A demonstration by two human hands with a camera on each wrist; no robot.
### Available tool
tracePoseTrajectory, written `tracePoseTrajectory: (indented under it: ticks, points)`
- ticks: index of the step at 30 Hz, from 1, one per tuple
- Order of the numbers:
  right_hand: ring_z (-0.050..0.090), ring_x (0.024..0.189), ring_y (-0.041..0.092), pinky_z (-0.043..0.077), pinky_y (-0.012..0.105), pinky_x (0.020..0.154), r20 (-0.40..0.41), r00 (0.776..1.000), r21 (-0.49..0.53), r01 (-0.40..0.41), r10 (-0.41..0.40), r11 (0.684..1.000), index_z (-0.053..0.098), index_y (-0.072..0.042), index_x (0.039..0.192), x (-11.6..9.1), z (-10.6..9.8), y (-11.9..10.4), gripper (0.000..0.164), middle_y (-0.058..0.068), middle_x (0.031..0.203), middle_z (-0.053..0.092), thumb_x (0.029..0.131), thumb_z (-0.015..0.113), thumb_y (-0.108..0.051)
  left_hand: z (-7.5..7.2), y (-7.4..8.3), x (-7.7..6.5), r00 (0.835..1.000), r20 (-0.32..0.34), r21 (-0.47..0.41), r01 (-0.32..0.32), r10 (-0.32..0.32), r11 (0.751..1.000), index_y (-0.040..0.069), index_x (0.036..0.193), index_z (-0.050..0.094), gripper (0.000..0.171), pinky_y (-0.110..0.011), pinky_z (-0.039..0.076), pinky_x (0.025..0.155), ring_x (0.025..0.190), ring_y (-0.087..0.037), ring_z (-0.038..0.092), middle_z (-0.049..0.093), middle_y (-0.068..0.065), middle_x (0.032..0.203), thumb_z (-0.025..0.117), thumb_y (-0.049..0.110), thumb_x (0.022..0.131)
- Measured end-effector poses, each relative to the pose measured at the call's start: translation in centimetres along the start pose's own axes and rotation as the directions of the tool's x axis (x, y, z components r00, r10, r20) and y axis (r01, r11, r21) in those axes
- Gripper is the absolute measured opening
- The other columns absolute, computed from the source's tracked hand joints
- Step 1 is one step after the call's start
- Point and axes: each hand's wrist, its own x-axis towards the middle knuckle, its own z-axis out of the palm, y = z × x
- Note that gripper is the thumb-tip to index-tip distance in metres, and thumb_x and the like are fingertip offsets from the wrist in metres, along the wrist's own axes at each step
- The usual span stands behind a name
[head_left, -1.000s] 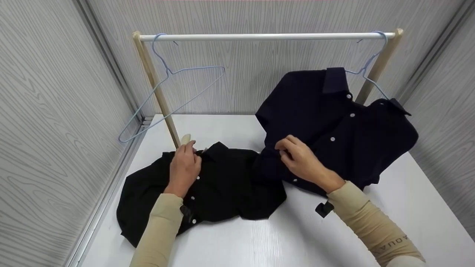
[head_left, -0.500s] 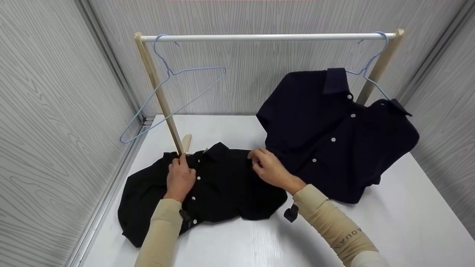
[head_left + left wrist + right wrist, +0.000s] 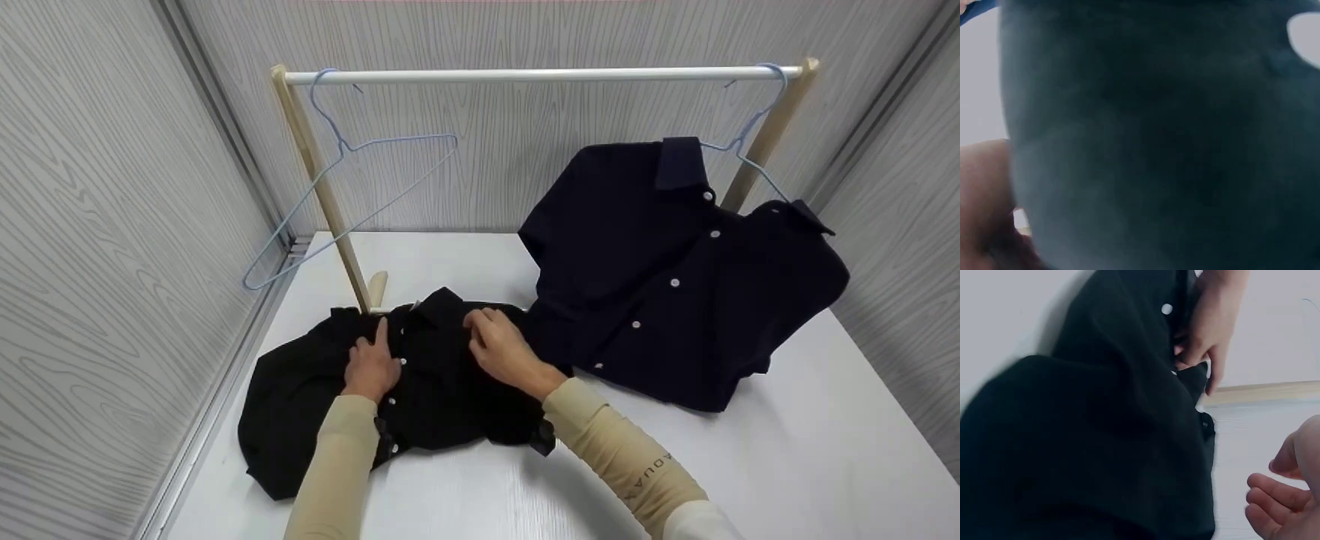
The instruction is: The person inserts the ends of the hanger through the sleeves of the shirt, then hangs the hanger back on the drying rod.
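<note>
A black button-up shirt (image 3: 442, 390) lies spread on the white table, its collar (image 3: 441, 306) toward the rack. My left hand (image 3: 373, 367) is at the shirt's neck opening, index finger stretched out. In the right wrist view the other fingers of the left hand (image 3: 1213, 326) curl at the button edge and appear to pinch the cloth. My right hand (image 3: 504, 351) hovers over the shirt, right of the collar. The right wrist view shows this right hand's fingers (image 3: 1275, 500) loosely bent, holding nothing. Blurred dark cloth (image 3: 1145, 135) fills most of the left wrist view.
A rack with a metal bar (image 3: 540, 75) and wooden posts stands at the back. A bare blue wire hanger (image 3: 390, 140) hangs at its left end. At the right, a navy shirt (image 3: 637, 247) hangs from another blue hanger (image 3: 739, 140), its hem reaching the table (image 3: 810, 420).
My right hand has moved left from the navy shirt to above the black shirt. The left hand has shifted slightly down at the neck opening, with its index finger now stretched out.
</note>
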Motion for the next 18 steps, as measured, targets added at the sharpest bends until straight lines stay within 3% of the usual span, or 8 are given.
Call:
tracePoseTrajectory:
  ticks: [4, 8, 14, 18]
  points:
    - [0.058, 0.089, 0.024, 0.051, 0.036, 0.082, 0.065, 0.998, 0.049, -0.018, 0.015, 0.999, 0.061, -0.005, 0.109, 0.1, 2.5, 0.0, 0.022, 0.009, 0.097, 0.060, 0.087, 0.058, -0.002, -0.1, -0.2, 0.3, 0.998, 0.044, 0.028, 0.035, -0.036, 0.999, 0.012, 0.160, 0.007, 0.079, -0.060, 0.038, 0.107, 0.137, -0.052, 0.032, 0.025, -0.040, 0.150, 0.055, 0.018, 0.098]
    - [0.060, 0.092, 0.025, 0.052, 0.037, 0.085, 0.123, 0.991, 0.058, -0.056, 0.049, 0.997, 0.059, -0.006, 0.114, 0.0, 4.4, 0.1, 0.026, 0.009, 0.104, 0.060, 0.089, 0.058, -0.004, -0.1, -0.4, 0.5, 0.998, 0.047, 0.033, 0.050, -0.051, 0.998, 0.011, 0.160, 0.006, 0.084, -0.059, 0.037, 0.109, 0.137, -0.052, 0.033, 0.025, -0.038, 0.151, 0.059, 0.018, 0.096]
    - [0.065, 0.096, 0.033, 0.055, 0.043, 0.086, 0.227, 0.967, 0.005, -0.117, 0.113, 0.993, 0.044, -0.005, 0.140, 0.5, 5.2, 0.2, 0.049, 0.017, 0.122, 0.059, 0.093, 0.058, -0.007, 0.2, -0.1, 1.2, 0.998, -0.006, 0.025, 0.058, -0.058, 0.998, 0.016, 0.160, 0.008, 0.092, -0.059, 0.042, 0.104, 0.134, -0.049, 0.038, 0.031, -0.033, 0.150, 0.069, 0.020, 0.091]
    - [0.066, 0.092, 0.038, 0.056, 0.047, 0.083, 0.298, 0.939, -0.080, -0.155, 0.172, 0.985, 0.027, -0.008, 0.154, 1.5, 5.1, -0.2, 0.068, 0.022, 0.127, 0.058, 0.093, 0.058, -0.010, 0.5, 0.0, 1.5, 0.998, -0.015, 0.029, 0.066, -0.066, 0.997, 0.016, 0.160, 0.009, 0.097, -0.059, 0.044, 0.102, 0.133, -0.047, 0.041, 0.035, -0.031, 0.149, 0.074, 0.023, 0.089]
